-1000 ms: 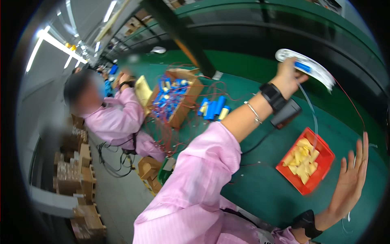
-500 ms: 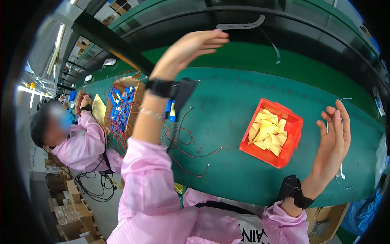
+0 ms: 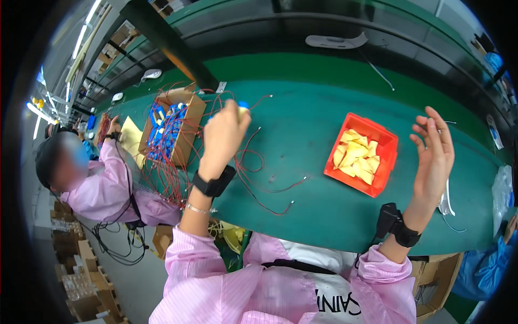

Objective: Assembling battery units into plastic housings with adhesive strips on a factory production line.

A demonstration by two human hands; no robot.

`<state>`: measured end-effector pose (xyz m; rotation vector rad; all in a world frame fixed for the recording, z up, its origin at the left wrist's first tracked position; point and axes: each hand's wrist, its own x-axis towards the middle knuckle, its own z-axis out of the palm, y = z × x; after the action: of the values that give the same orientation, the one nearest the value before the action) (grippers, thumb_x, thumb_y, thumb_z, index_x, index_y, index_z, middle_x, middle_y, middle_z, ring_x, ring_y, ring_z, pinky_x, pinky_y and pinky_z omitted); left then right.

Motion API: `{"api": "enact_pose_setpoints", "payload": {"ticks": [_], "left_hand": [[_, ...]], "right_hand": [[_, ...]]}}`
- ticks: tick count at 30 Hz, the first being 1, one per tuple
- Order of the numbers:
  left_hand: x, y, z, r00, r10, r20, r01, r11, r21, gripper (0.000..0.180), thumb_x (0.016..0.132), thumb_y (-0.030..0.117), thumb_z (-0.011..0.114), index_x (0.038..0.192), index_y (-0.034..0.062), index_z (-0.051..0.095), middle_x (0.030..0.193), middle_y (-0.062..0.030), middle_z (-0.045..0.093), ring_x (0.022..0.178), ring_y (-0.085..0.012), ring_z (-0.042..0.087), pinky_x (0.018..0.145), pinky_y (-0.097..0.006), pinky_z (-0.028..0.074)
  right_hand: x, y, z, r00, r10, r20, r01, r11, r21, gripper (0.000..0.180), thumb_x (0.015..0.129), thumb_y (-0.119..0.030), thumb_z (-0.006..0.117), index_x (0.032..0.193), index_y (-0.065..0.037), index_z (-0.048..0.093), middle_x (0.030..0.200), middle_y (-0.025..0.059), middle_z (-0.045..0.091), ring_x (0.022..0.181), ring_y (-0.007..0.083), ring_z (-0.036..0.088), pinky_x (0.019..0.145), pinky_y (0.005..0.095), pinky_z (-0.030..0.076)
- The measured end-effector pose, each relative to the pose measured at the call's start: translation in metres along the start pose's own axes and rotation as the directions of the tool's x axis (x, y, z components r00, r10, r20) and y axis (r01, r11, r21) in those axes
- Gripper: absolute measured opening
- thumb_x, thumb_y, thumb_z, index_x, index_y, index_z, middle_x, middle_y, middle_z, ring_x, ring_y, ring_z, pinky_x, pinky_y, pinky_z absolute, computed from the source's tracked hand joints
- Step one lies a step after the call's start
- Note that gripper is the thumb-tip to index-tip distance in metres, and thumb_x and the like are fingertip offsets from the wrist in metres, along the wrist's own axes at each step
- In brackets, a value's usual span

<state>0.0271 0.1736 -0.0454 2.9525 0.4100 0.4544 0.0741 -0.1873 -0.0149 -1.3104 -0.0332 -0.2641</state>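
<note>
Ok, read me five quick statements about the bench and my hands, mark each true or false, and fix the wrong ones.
1. The red tray holds yellow pieces. True.
2. The right hand is inside the red tray. False: it is open, to the right of the tray and apart from it.
3. A battery shows at the left hand. True.
4. The box on the bench is full of yellow pieces. False: it holds blue batteries and wires.
5. Both wrists wear black bands. True.
</note>
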Motion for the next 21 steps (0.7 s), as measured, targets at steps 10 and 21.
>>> {"api": "enact_pose_setpoints", "payload": {"ticks": [10,21], "left_hand": [[-0.046,0.079,-0.165,0.98,0.198,-0.009,0.11,-0.581,-0.807,0.044,0.104,0.026,0.034,0.134,-0.0064,0.037,0.113,-0.0183,0.058,0.087,-0.021,0.064,0.059,-0.027,0.055],[-0.089,0.103,-0.072,0.959,0.263,-0.101,-0.179,0.29,-0.94,0.024,0.095,0.015,0.056,0.11,-0.0033,0.061,0.105,-0.0086,0.056,0.088,-0.0169,0.059,0.076,-0.03,0.049]], "right_hand": [[-0.058,-0.034,0.068,0.94,-0.118,0.321,0.098,0.992,0.077,0.038,0.102,-0.027,0.043,0.124,0.002,0.057,0.107,0.0147,0.066,0.094,0.0187,0.064,0.087,0.0312,0.049],[-0.108,-0.009,0.08,0.798,0.16,0.581,-0.262,0.961,0.094,0.048,0.103,-0.033,0.038,0.137,0.002,0.044,0.127,0.0151,0.057,0.106,0.0195,0.06,0.084,0.0343,0.053]]}}
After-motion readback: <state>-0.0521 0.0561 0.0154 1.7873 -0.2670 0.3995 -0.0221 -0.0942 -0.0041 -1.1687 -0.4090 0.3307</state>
